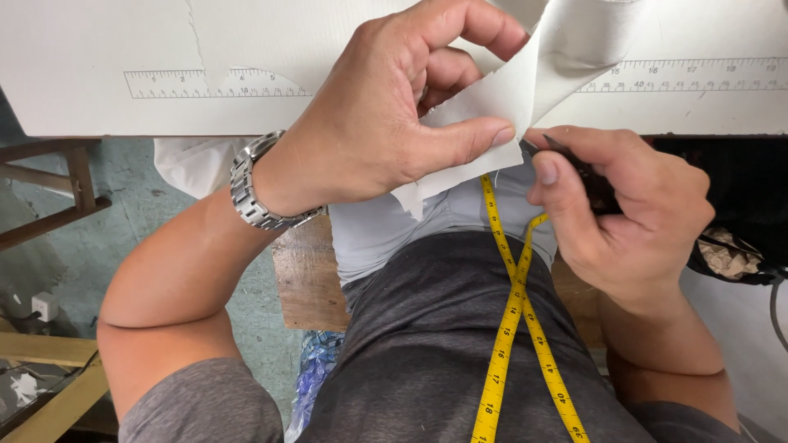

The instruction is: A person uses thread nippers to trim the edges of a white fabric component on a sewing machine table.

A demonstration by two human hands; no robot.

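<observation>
The left hand (394,123) sits near the middle of the view, closed in a pinch on a piece of white fabric (492,115): the thumb lies flat along the cloth's lower edge and the forefinger curls over it from 12 o'clock. The other fingers fold in behind the cloth, and only their knuckles show. The fabric runs up toward 1 o'clock, where it passes out of the top of the frame, so its full size cannot be told; a ragged corner hangs below the thumb toward 6 o'clock.

At 3 o'clock of the left hand, the right hand (632,217) is curled tight around a small dark tool (579,168). Only a slim dark tip and a short stretch of its body show between thumb and fingers; the rest is buried in the fist, and what kind of tool it is cannot be made out. Its tip meets the fabric edge just beside the left thumb.

A metal wristwatch (250,189) circles the left wrist at 9 o'clock. A yellow tape measure (513,312) hangs in two strands down the grey shirt toward 6 o'clock, its ends cut off by the bottom edge. Across the top lies the white bench (98,66), with a printed ruler scale partly covered by hand and cloth.
</observation>
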